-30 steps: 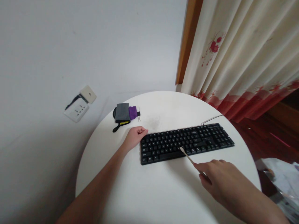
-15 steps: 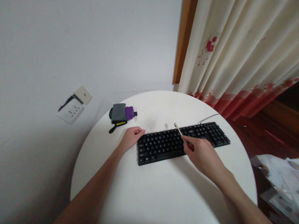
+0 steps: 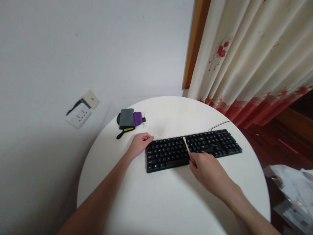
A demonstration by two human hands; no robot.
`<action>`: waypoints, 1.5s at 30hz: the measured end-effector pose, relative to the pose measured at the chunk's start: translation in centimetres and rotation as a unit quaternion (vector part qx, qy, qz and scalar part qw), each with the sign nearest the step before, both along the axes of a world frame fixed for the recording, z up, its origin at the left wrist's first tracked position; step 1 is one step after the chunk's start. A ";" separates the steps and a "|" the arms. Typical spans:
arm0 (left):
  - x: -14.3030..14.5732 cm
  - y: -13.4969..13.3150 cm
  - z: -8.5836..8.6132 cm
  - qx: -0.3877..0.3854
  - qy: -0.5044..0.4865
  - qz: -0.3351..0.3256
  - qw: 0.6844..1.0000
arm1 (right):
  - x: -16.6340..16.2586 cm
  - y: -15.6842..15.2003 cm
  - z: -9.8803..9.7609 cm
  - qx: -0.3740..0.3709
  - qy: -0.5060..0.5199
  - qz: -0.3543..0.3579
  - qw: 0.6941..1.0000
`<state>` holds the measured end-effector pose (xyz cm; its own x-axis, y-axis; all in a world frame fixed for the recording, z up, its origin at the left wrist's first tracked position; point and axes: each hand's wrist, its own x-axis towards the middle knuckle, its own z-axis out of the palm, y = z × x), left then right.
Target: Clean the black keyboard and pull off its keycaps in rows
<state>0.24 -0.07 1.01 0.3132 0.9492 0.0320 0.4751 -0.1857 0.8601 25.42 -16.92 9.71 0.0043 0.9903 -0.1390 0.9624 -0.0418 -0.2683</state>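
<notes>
A black keyboard (image 3: 168,153) lies slightly slanted on a round white table (image 3: 146,202). My left hand (image 3: 140,143) is at its upper left corner, fingers curled in and the thumb on the keyboard's edge. In my right hand (image 3: 207,168) is a toothbrush (image 3: 186,145) with a pale handle, the closed fingers around its lower end. Its bristle head is over the upper middle rows of keys; whether it touches them is hard to tell. My right fingers hide some keys along the near edge.
Grey and purple folded cloths (image 3: 127,118) with a black loop and a binder clip (image 3: 144,119) lie at the back left. A cable (image 3: 220,124) runs off behind the keyboard. Grey dust (image 3: 160,127) marks the tabletop. Wall and curtain (image 3: 234,65) border the table; plastic bags (image 3: 288,182) sit lower right.
The toothbrush head has moved toward me, from the keyboard's far edge onto the keys. My left hand stays at the corner; the whole view has shifted a little.
</notes>
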 end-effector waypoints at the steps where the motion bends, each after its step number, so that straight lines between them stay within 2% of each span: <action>1: 0.0 0.0 0.0 0.000 0.000 -0.002 1.000 | -0.1 -0.2 0.1 0.001 0.000 0.008 1.000; 8: 0.0 0.0 0.1 -0.001 0.008 -0.002 1.000 | -0.1 -1.5 0.6 -0.030 -0.045 0.038 0.998; 17: 0.0 0.0 0.2 0.003 0.013 -0.002 1.000 | 3.4 -3.8 1.7 -0.045 -0.042 0.044 0.997; 23: -0.1 0.0 0.0 0.003 0.006 -0.006 1.000 | 4.8 -4.6 1.5 -0.057 -0.028 0.046 0.997; 30: -0.2 0.2 -0.2 -0.001 0.012 -0.003 1.000 | 6.7 -5.0 2.8 -0.072 0.063 0.034 0.995; 34: -0.2 0.2 -0.2 -0.002 0.014 -0.001 1.000 | 7.2 -4.2 3.5 0.002 0.140 0.027 0.990; 37: -0.1 0.1 -0.1 -0.005 0.015 -0.001 1.000 | 6.3 -2.1 2.7 0.081 0.154 -0.021 0.985; 40: -0.1 0.1 0.0 -0.007 0.014 0.001 1.000 | 4.7 0.3 1.1 0.129 0.149 -0.075 0.977; 42: 0.0 0.1 0.1 -0.006 0.016 0.003 1.000 | 3.7 1.4 0.0 0.131 0.133 -0.083 0.979; 45: 0.0 0.1 0.2 -0.004 0.017 -0.001 1.000 | 2.8 2.0 -1.2 0.089 0.094 -0.077 0.989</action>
<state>0.24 -0.01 1.17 0.3154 0.9488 0.0147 0.5035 -0.1805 0.8449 28.25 -14.90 8.50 0.1482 0.9886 0.0245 0.8805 -0.1207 -0.4584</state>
